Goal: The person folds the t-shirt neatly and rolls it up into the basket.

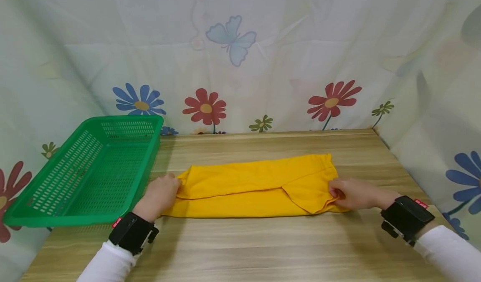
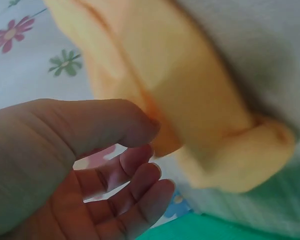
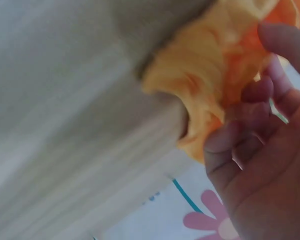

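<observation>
- Yellow cloth (image 1: pixel 244 177), folded, lying parallel to the desk's (image 1: pixel 255 252) far edge.
- Left grip (image 1: pixel 160 193): nearly closed, pinching cloth's left end.
- Right grip (image 1: pixel 355 193): likewise, right end.
- Green basket (image 1: pixel 148 165): desk's left edge.

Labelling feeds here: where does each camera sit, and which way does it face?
Head: on the head, facing forward and down at yellow cloth; left hand, right hand and sleeves show.
Left wrist: on that wrist, facing the cloth; left hand shows.
Right wrist: on that wrist, facing the cloth; right hand shows.
Wrist views share the cloth.
</observation>
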Tool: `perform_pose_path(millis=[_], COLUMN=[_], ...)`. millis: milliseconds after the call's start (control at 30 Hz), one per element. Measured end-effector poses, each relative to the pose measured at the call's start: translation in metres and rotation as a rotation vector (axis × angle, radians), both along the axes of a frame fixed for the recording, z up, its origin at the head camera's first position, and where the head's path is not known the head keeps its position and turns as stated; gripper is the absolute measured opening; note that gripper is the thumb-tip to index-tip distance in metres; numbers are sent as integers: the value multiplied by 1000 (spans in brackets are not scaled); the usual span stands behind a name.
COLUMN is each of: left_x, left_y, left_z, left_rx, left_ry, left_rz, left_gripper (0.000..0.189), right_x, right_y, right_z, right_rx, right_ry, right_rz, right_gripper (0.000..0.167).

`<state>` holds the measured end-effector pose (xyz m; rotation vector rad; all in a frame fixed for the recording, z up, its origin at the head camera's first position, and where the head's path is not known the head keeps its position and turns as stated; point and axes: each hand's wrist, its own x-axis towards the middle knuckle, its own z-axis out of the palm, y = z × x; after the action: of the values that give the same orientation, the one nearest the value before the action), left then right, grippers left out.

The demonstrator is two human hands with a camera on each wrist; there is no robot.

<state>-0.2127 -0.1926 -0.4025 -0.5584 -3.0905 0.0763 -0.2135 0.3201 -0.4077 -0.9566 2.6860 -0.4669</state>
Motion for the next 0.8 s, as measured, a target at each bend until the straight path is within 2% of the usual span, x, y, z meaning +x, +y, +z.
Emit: perform_pose_path(millis=[167,267,400,533,667,800], left_x=[-7,-14,-23,-30,-38,-47], left_y=[1,4,7,9,8,6], left_z=[16,20,16,10,3,-3], left_rx=[49,81,114,131,150,145], left_ry=[17,57,113,129,104,59], left_rz=[32,53,54,45,55,60], left_gripper=[11,9,11,16,17,16], right_x=[-4,-9,-19,-29,-37,-45], right_y=[-2,-8,-16,-24,-31,-34], right_z=[18,26,30,28,23,16], right_rx=[-29,-48,-45,-30,-27,-26], right_ry=[-45,4,139,234,247,238], right_rz=[-22,-60,-113,-173,-241,-265], right_gripper=[18,17,19,26,32,35])
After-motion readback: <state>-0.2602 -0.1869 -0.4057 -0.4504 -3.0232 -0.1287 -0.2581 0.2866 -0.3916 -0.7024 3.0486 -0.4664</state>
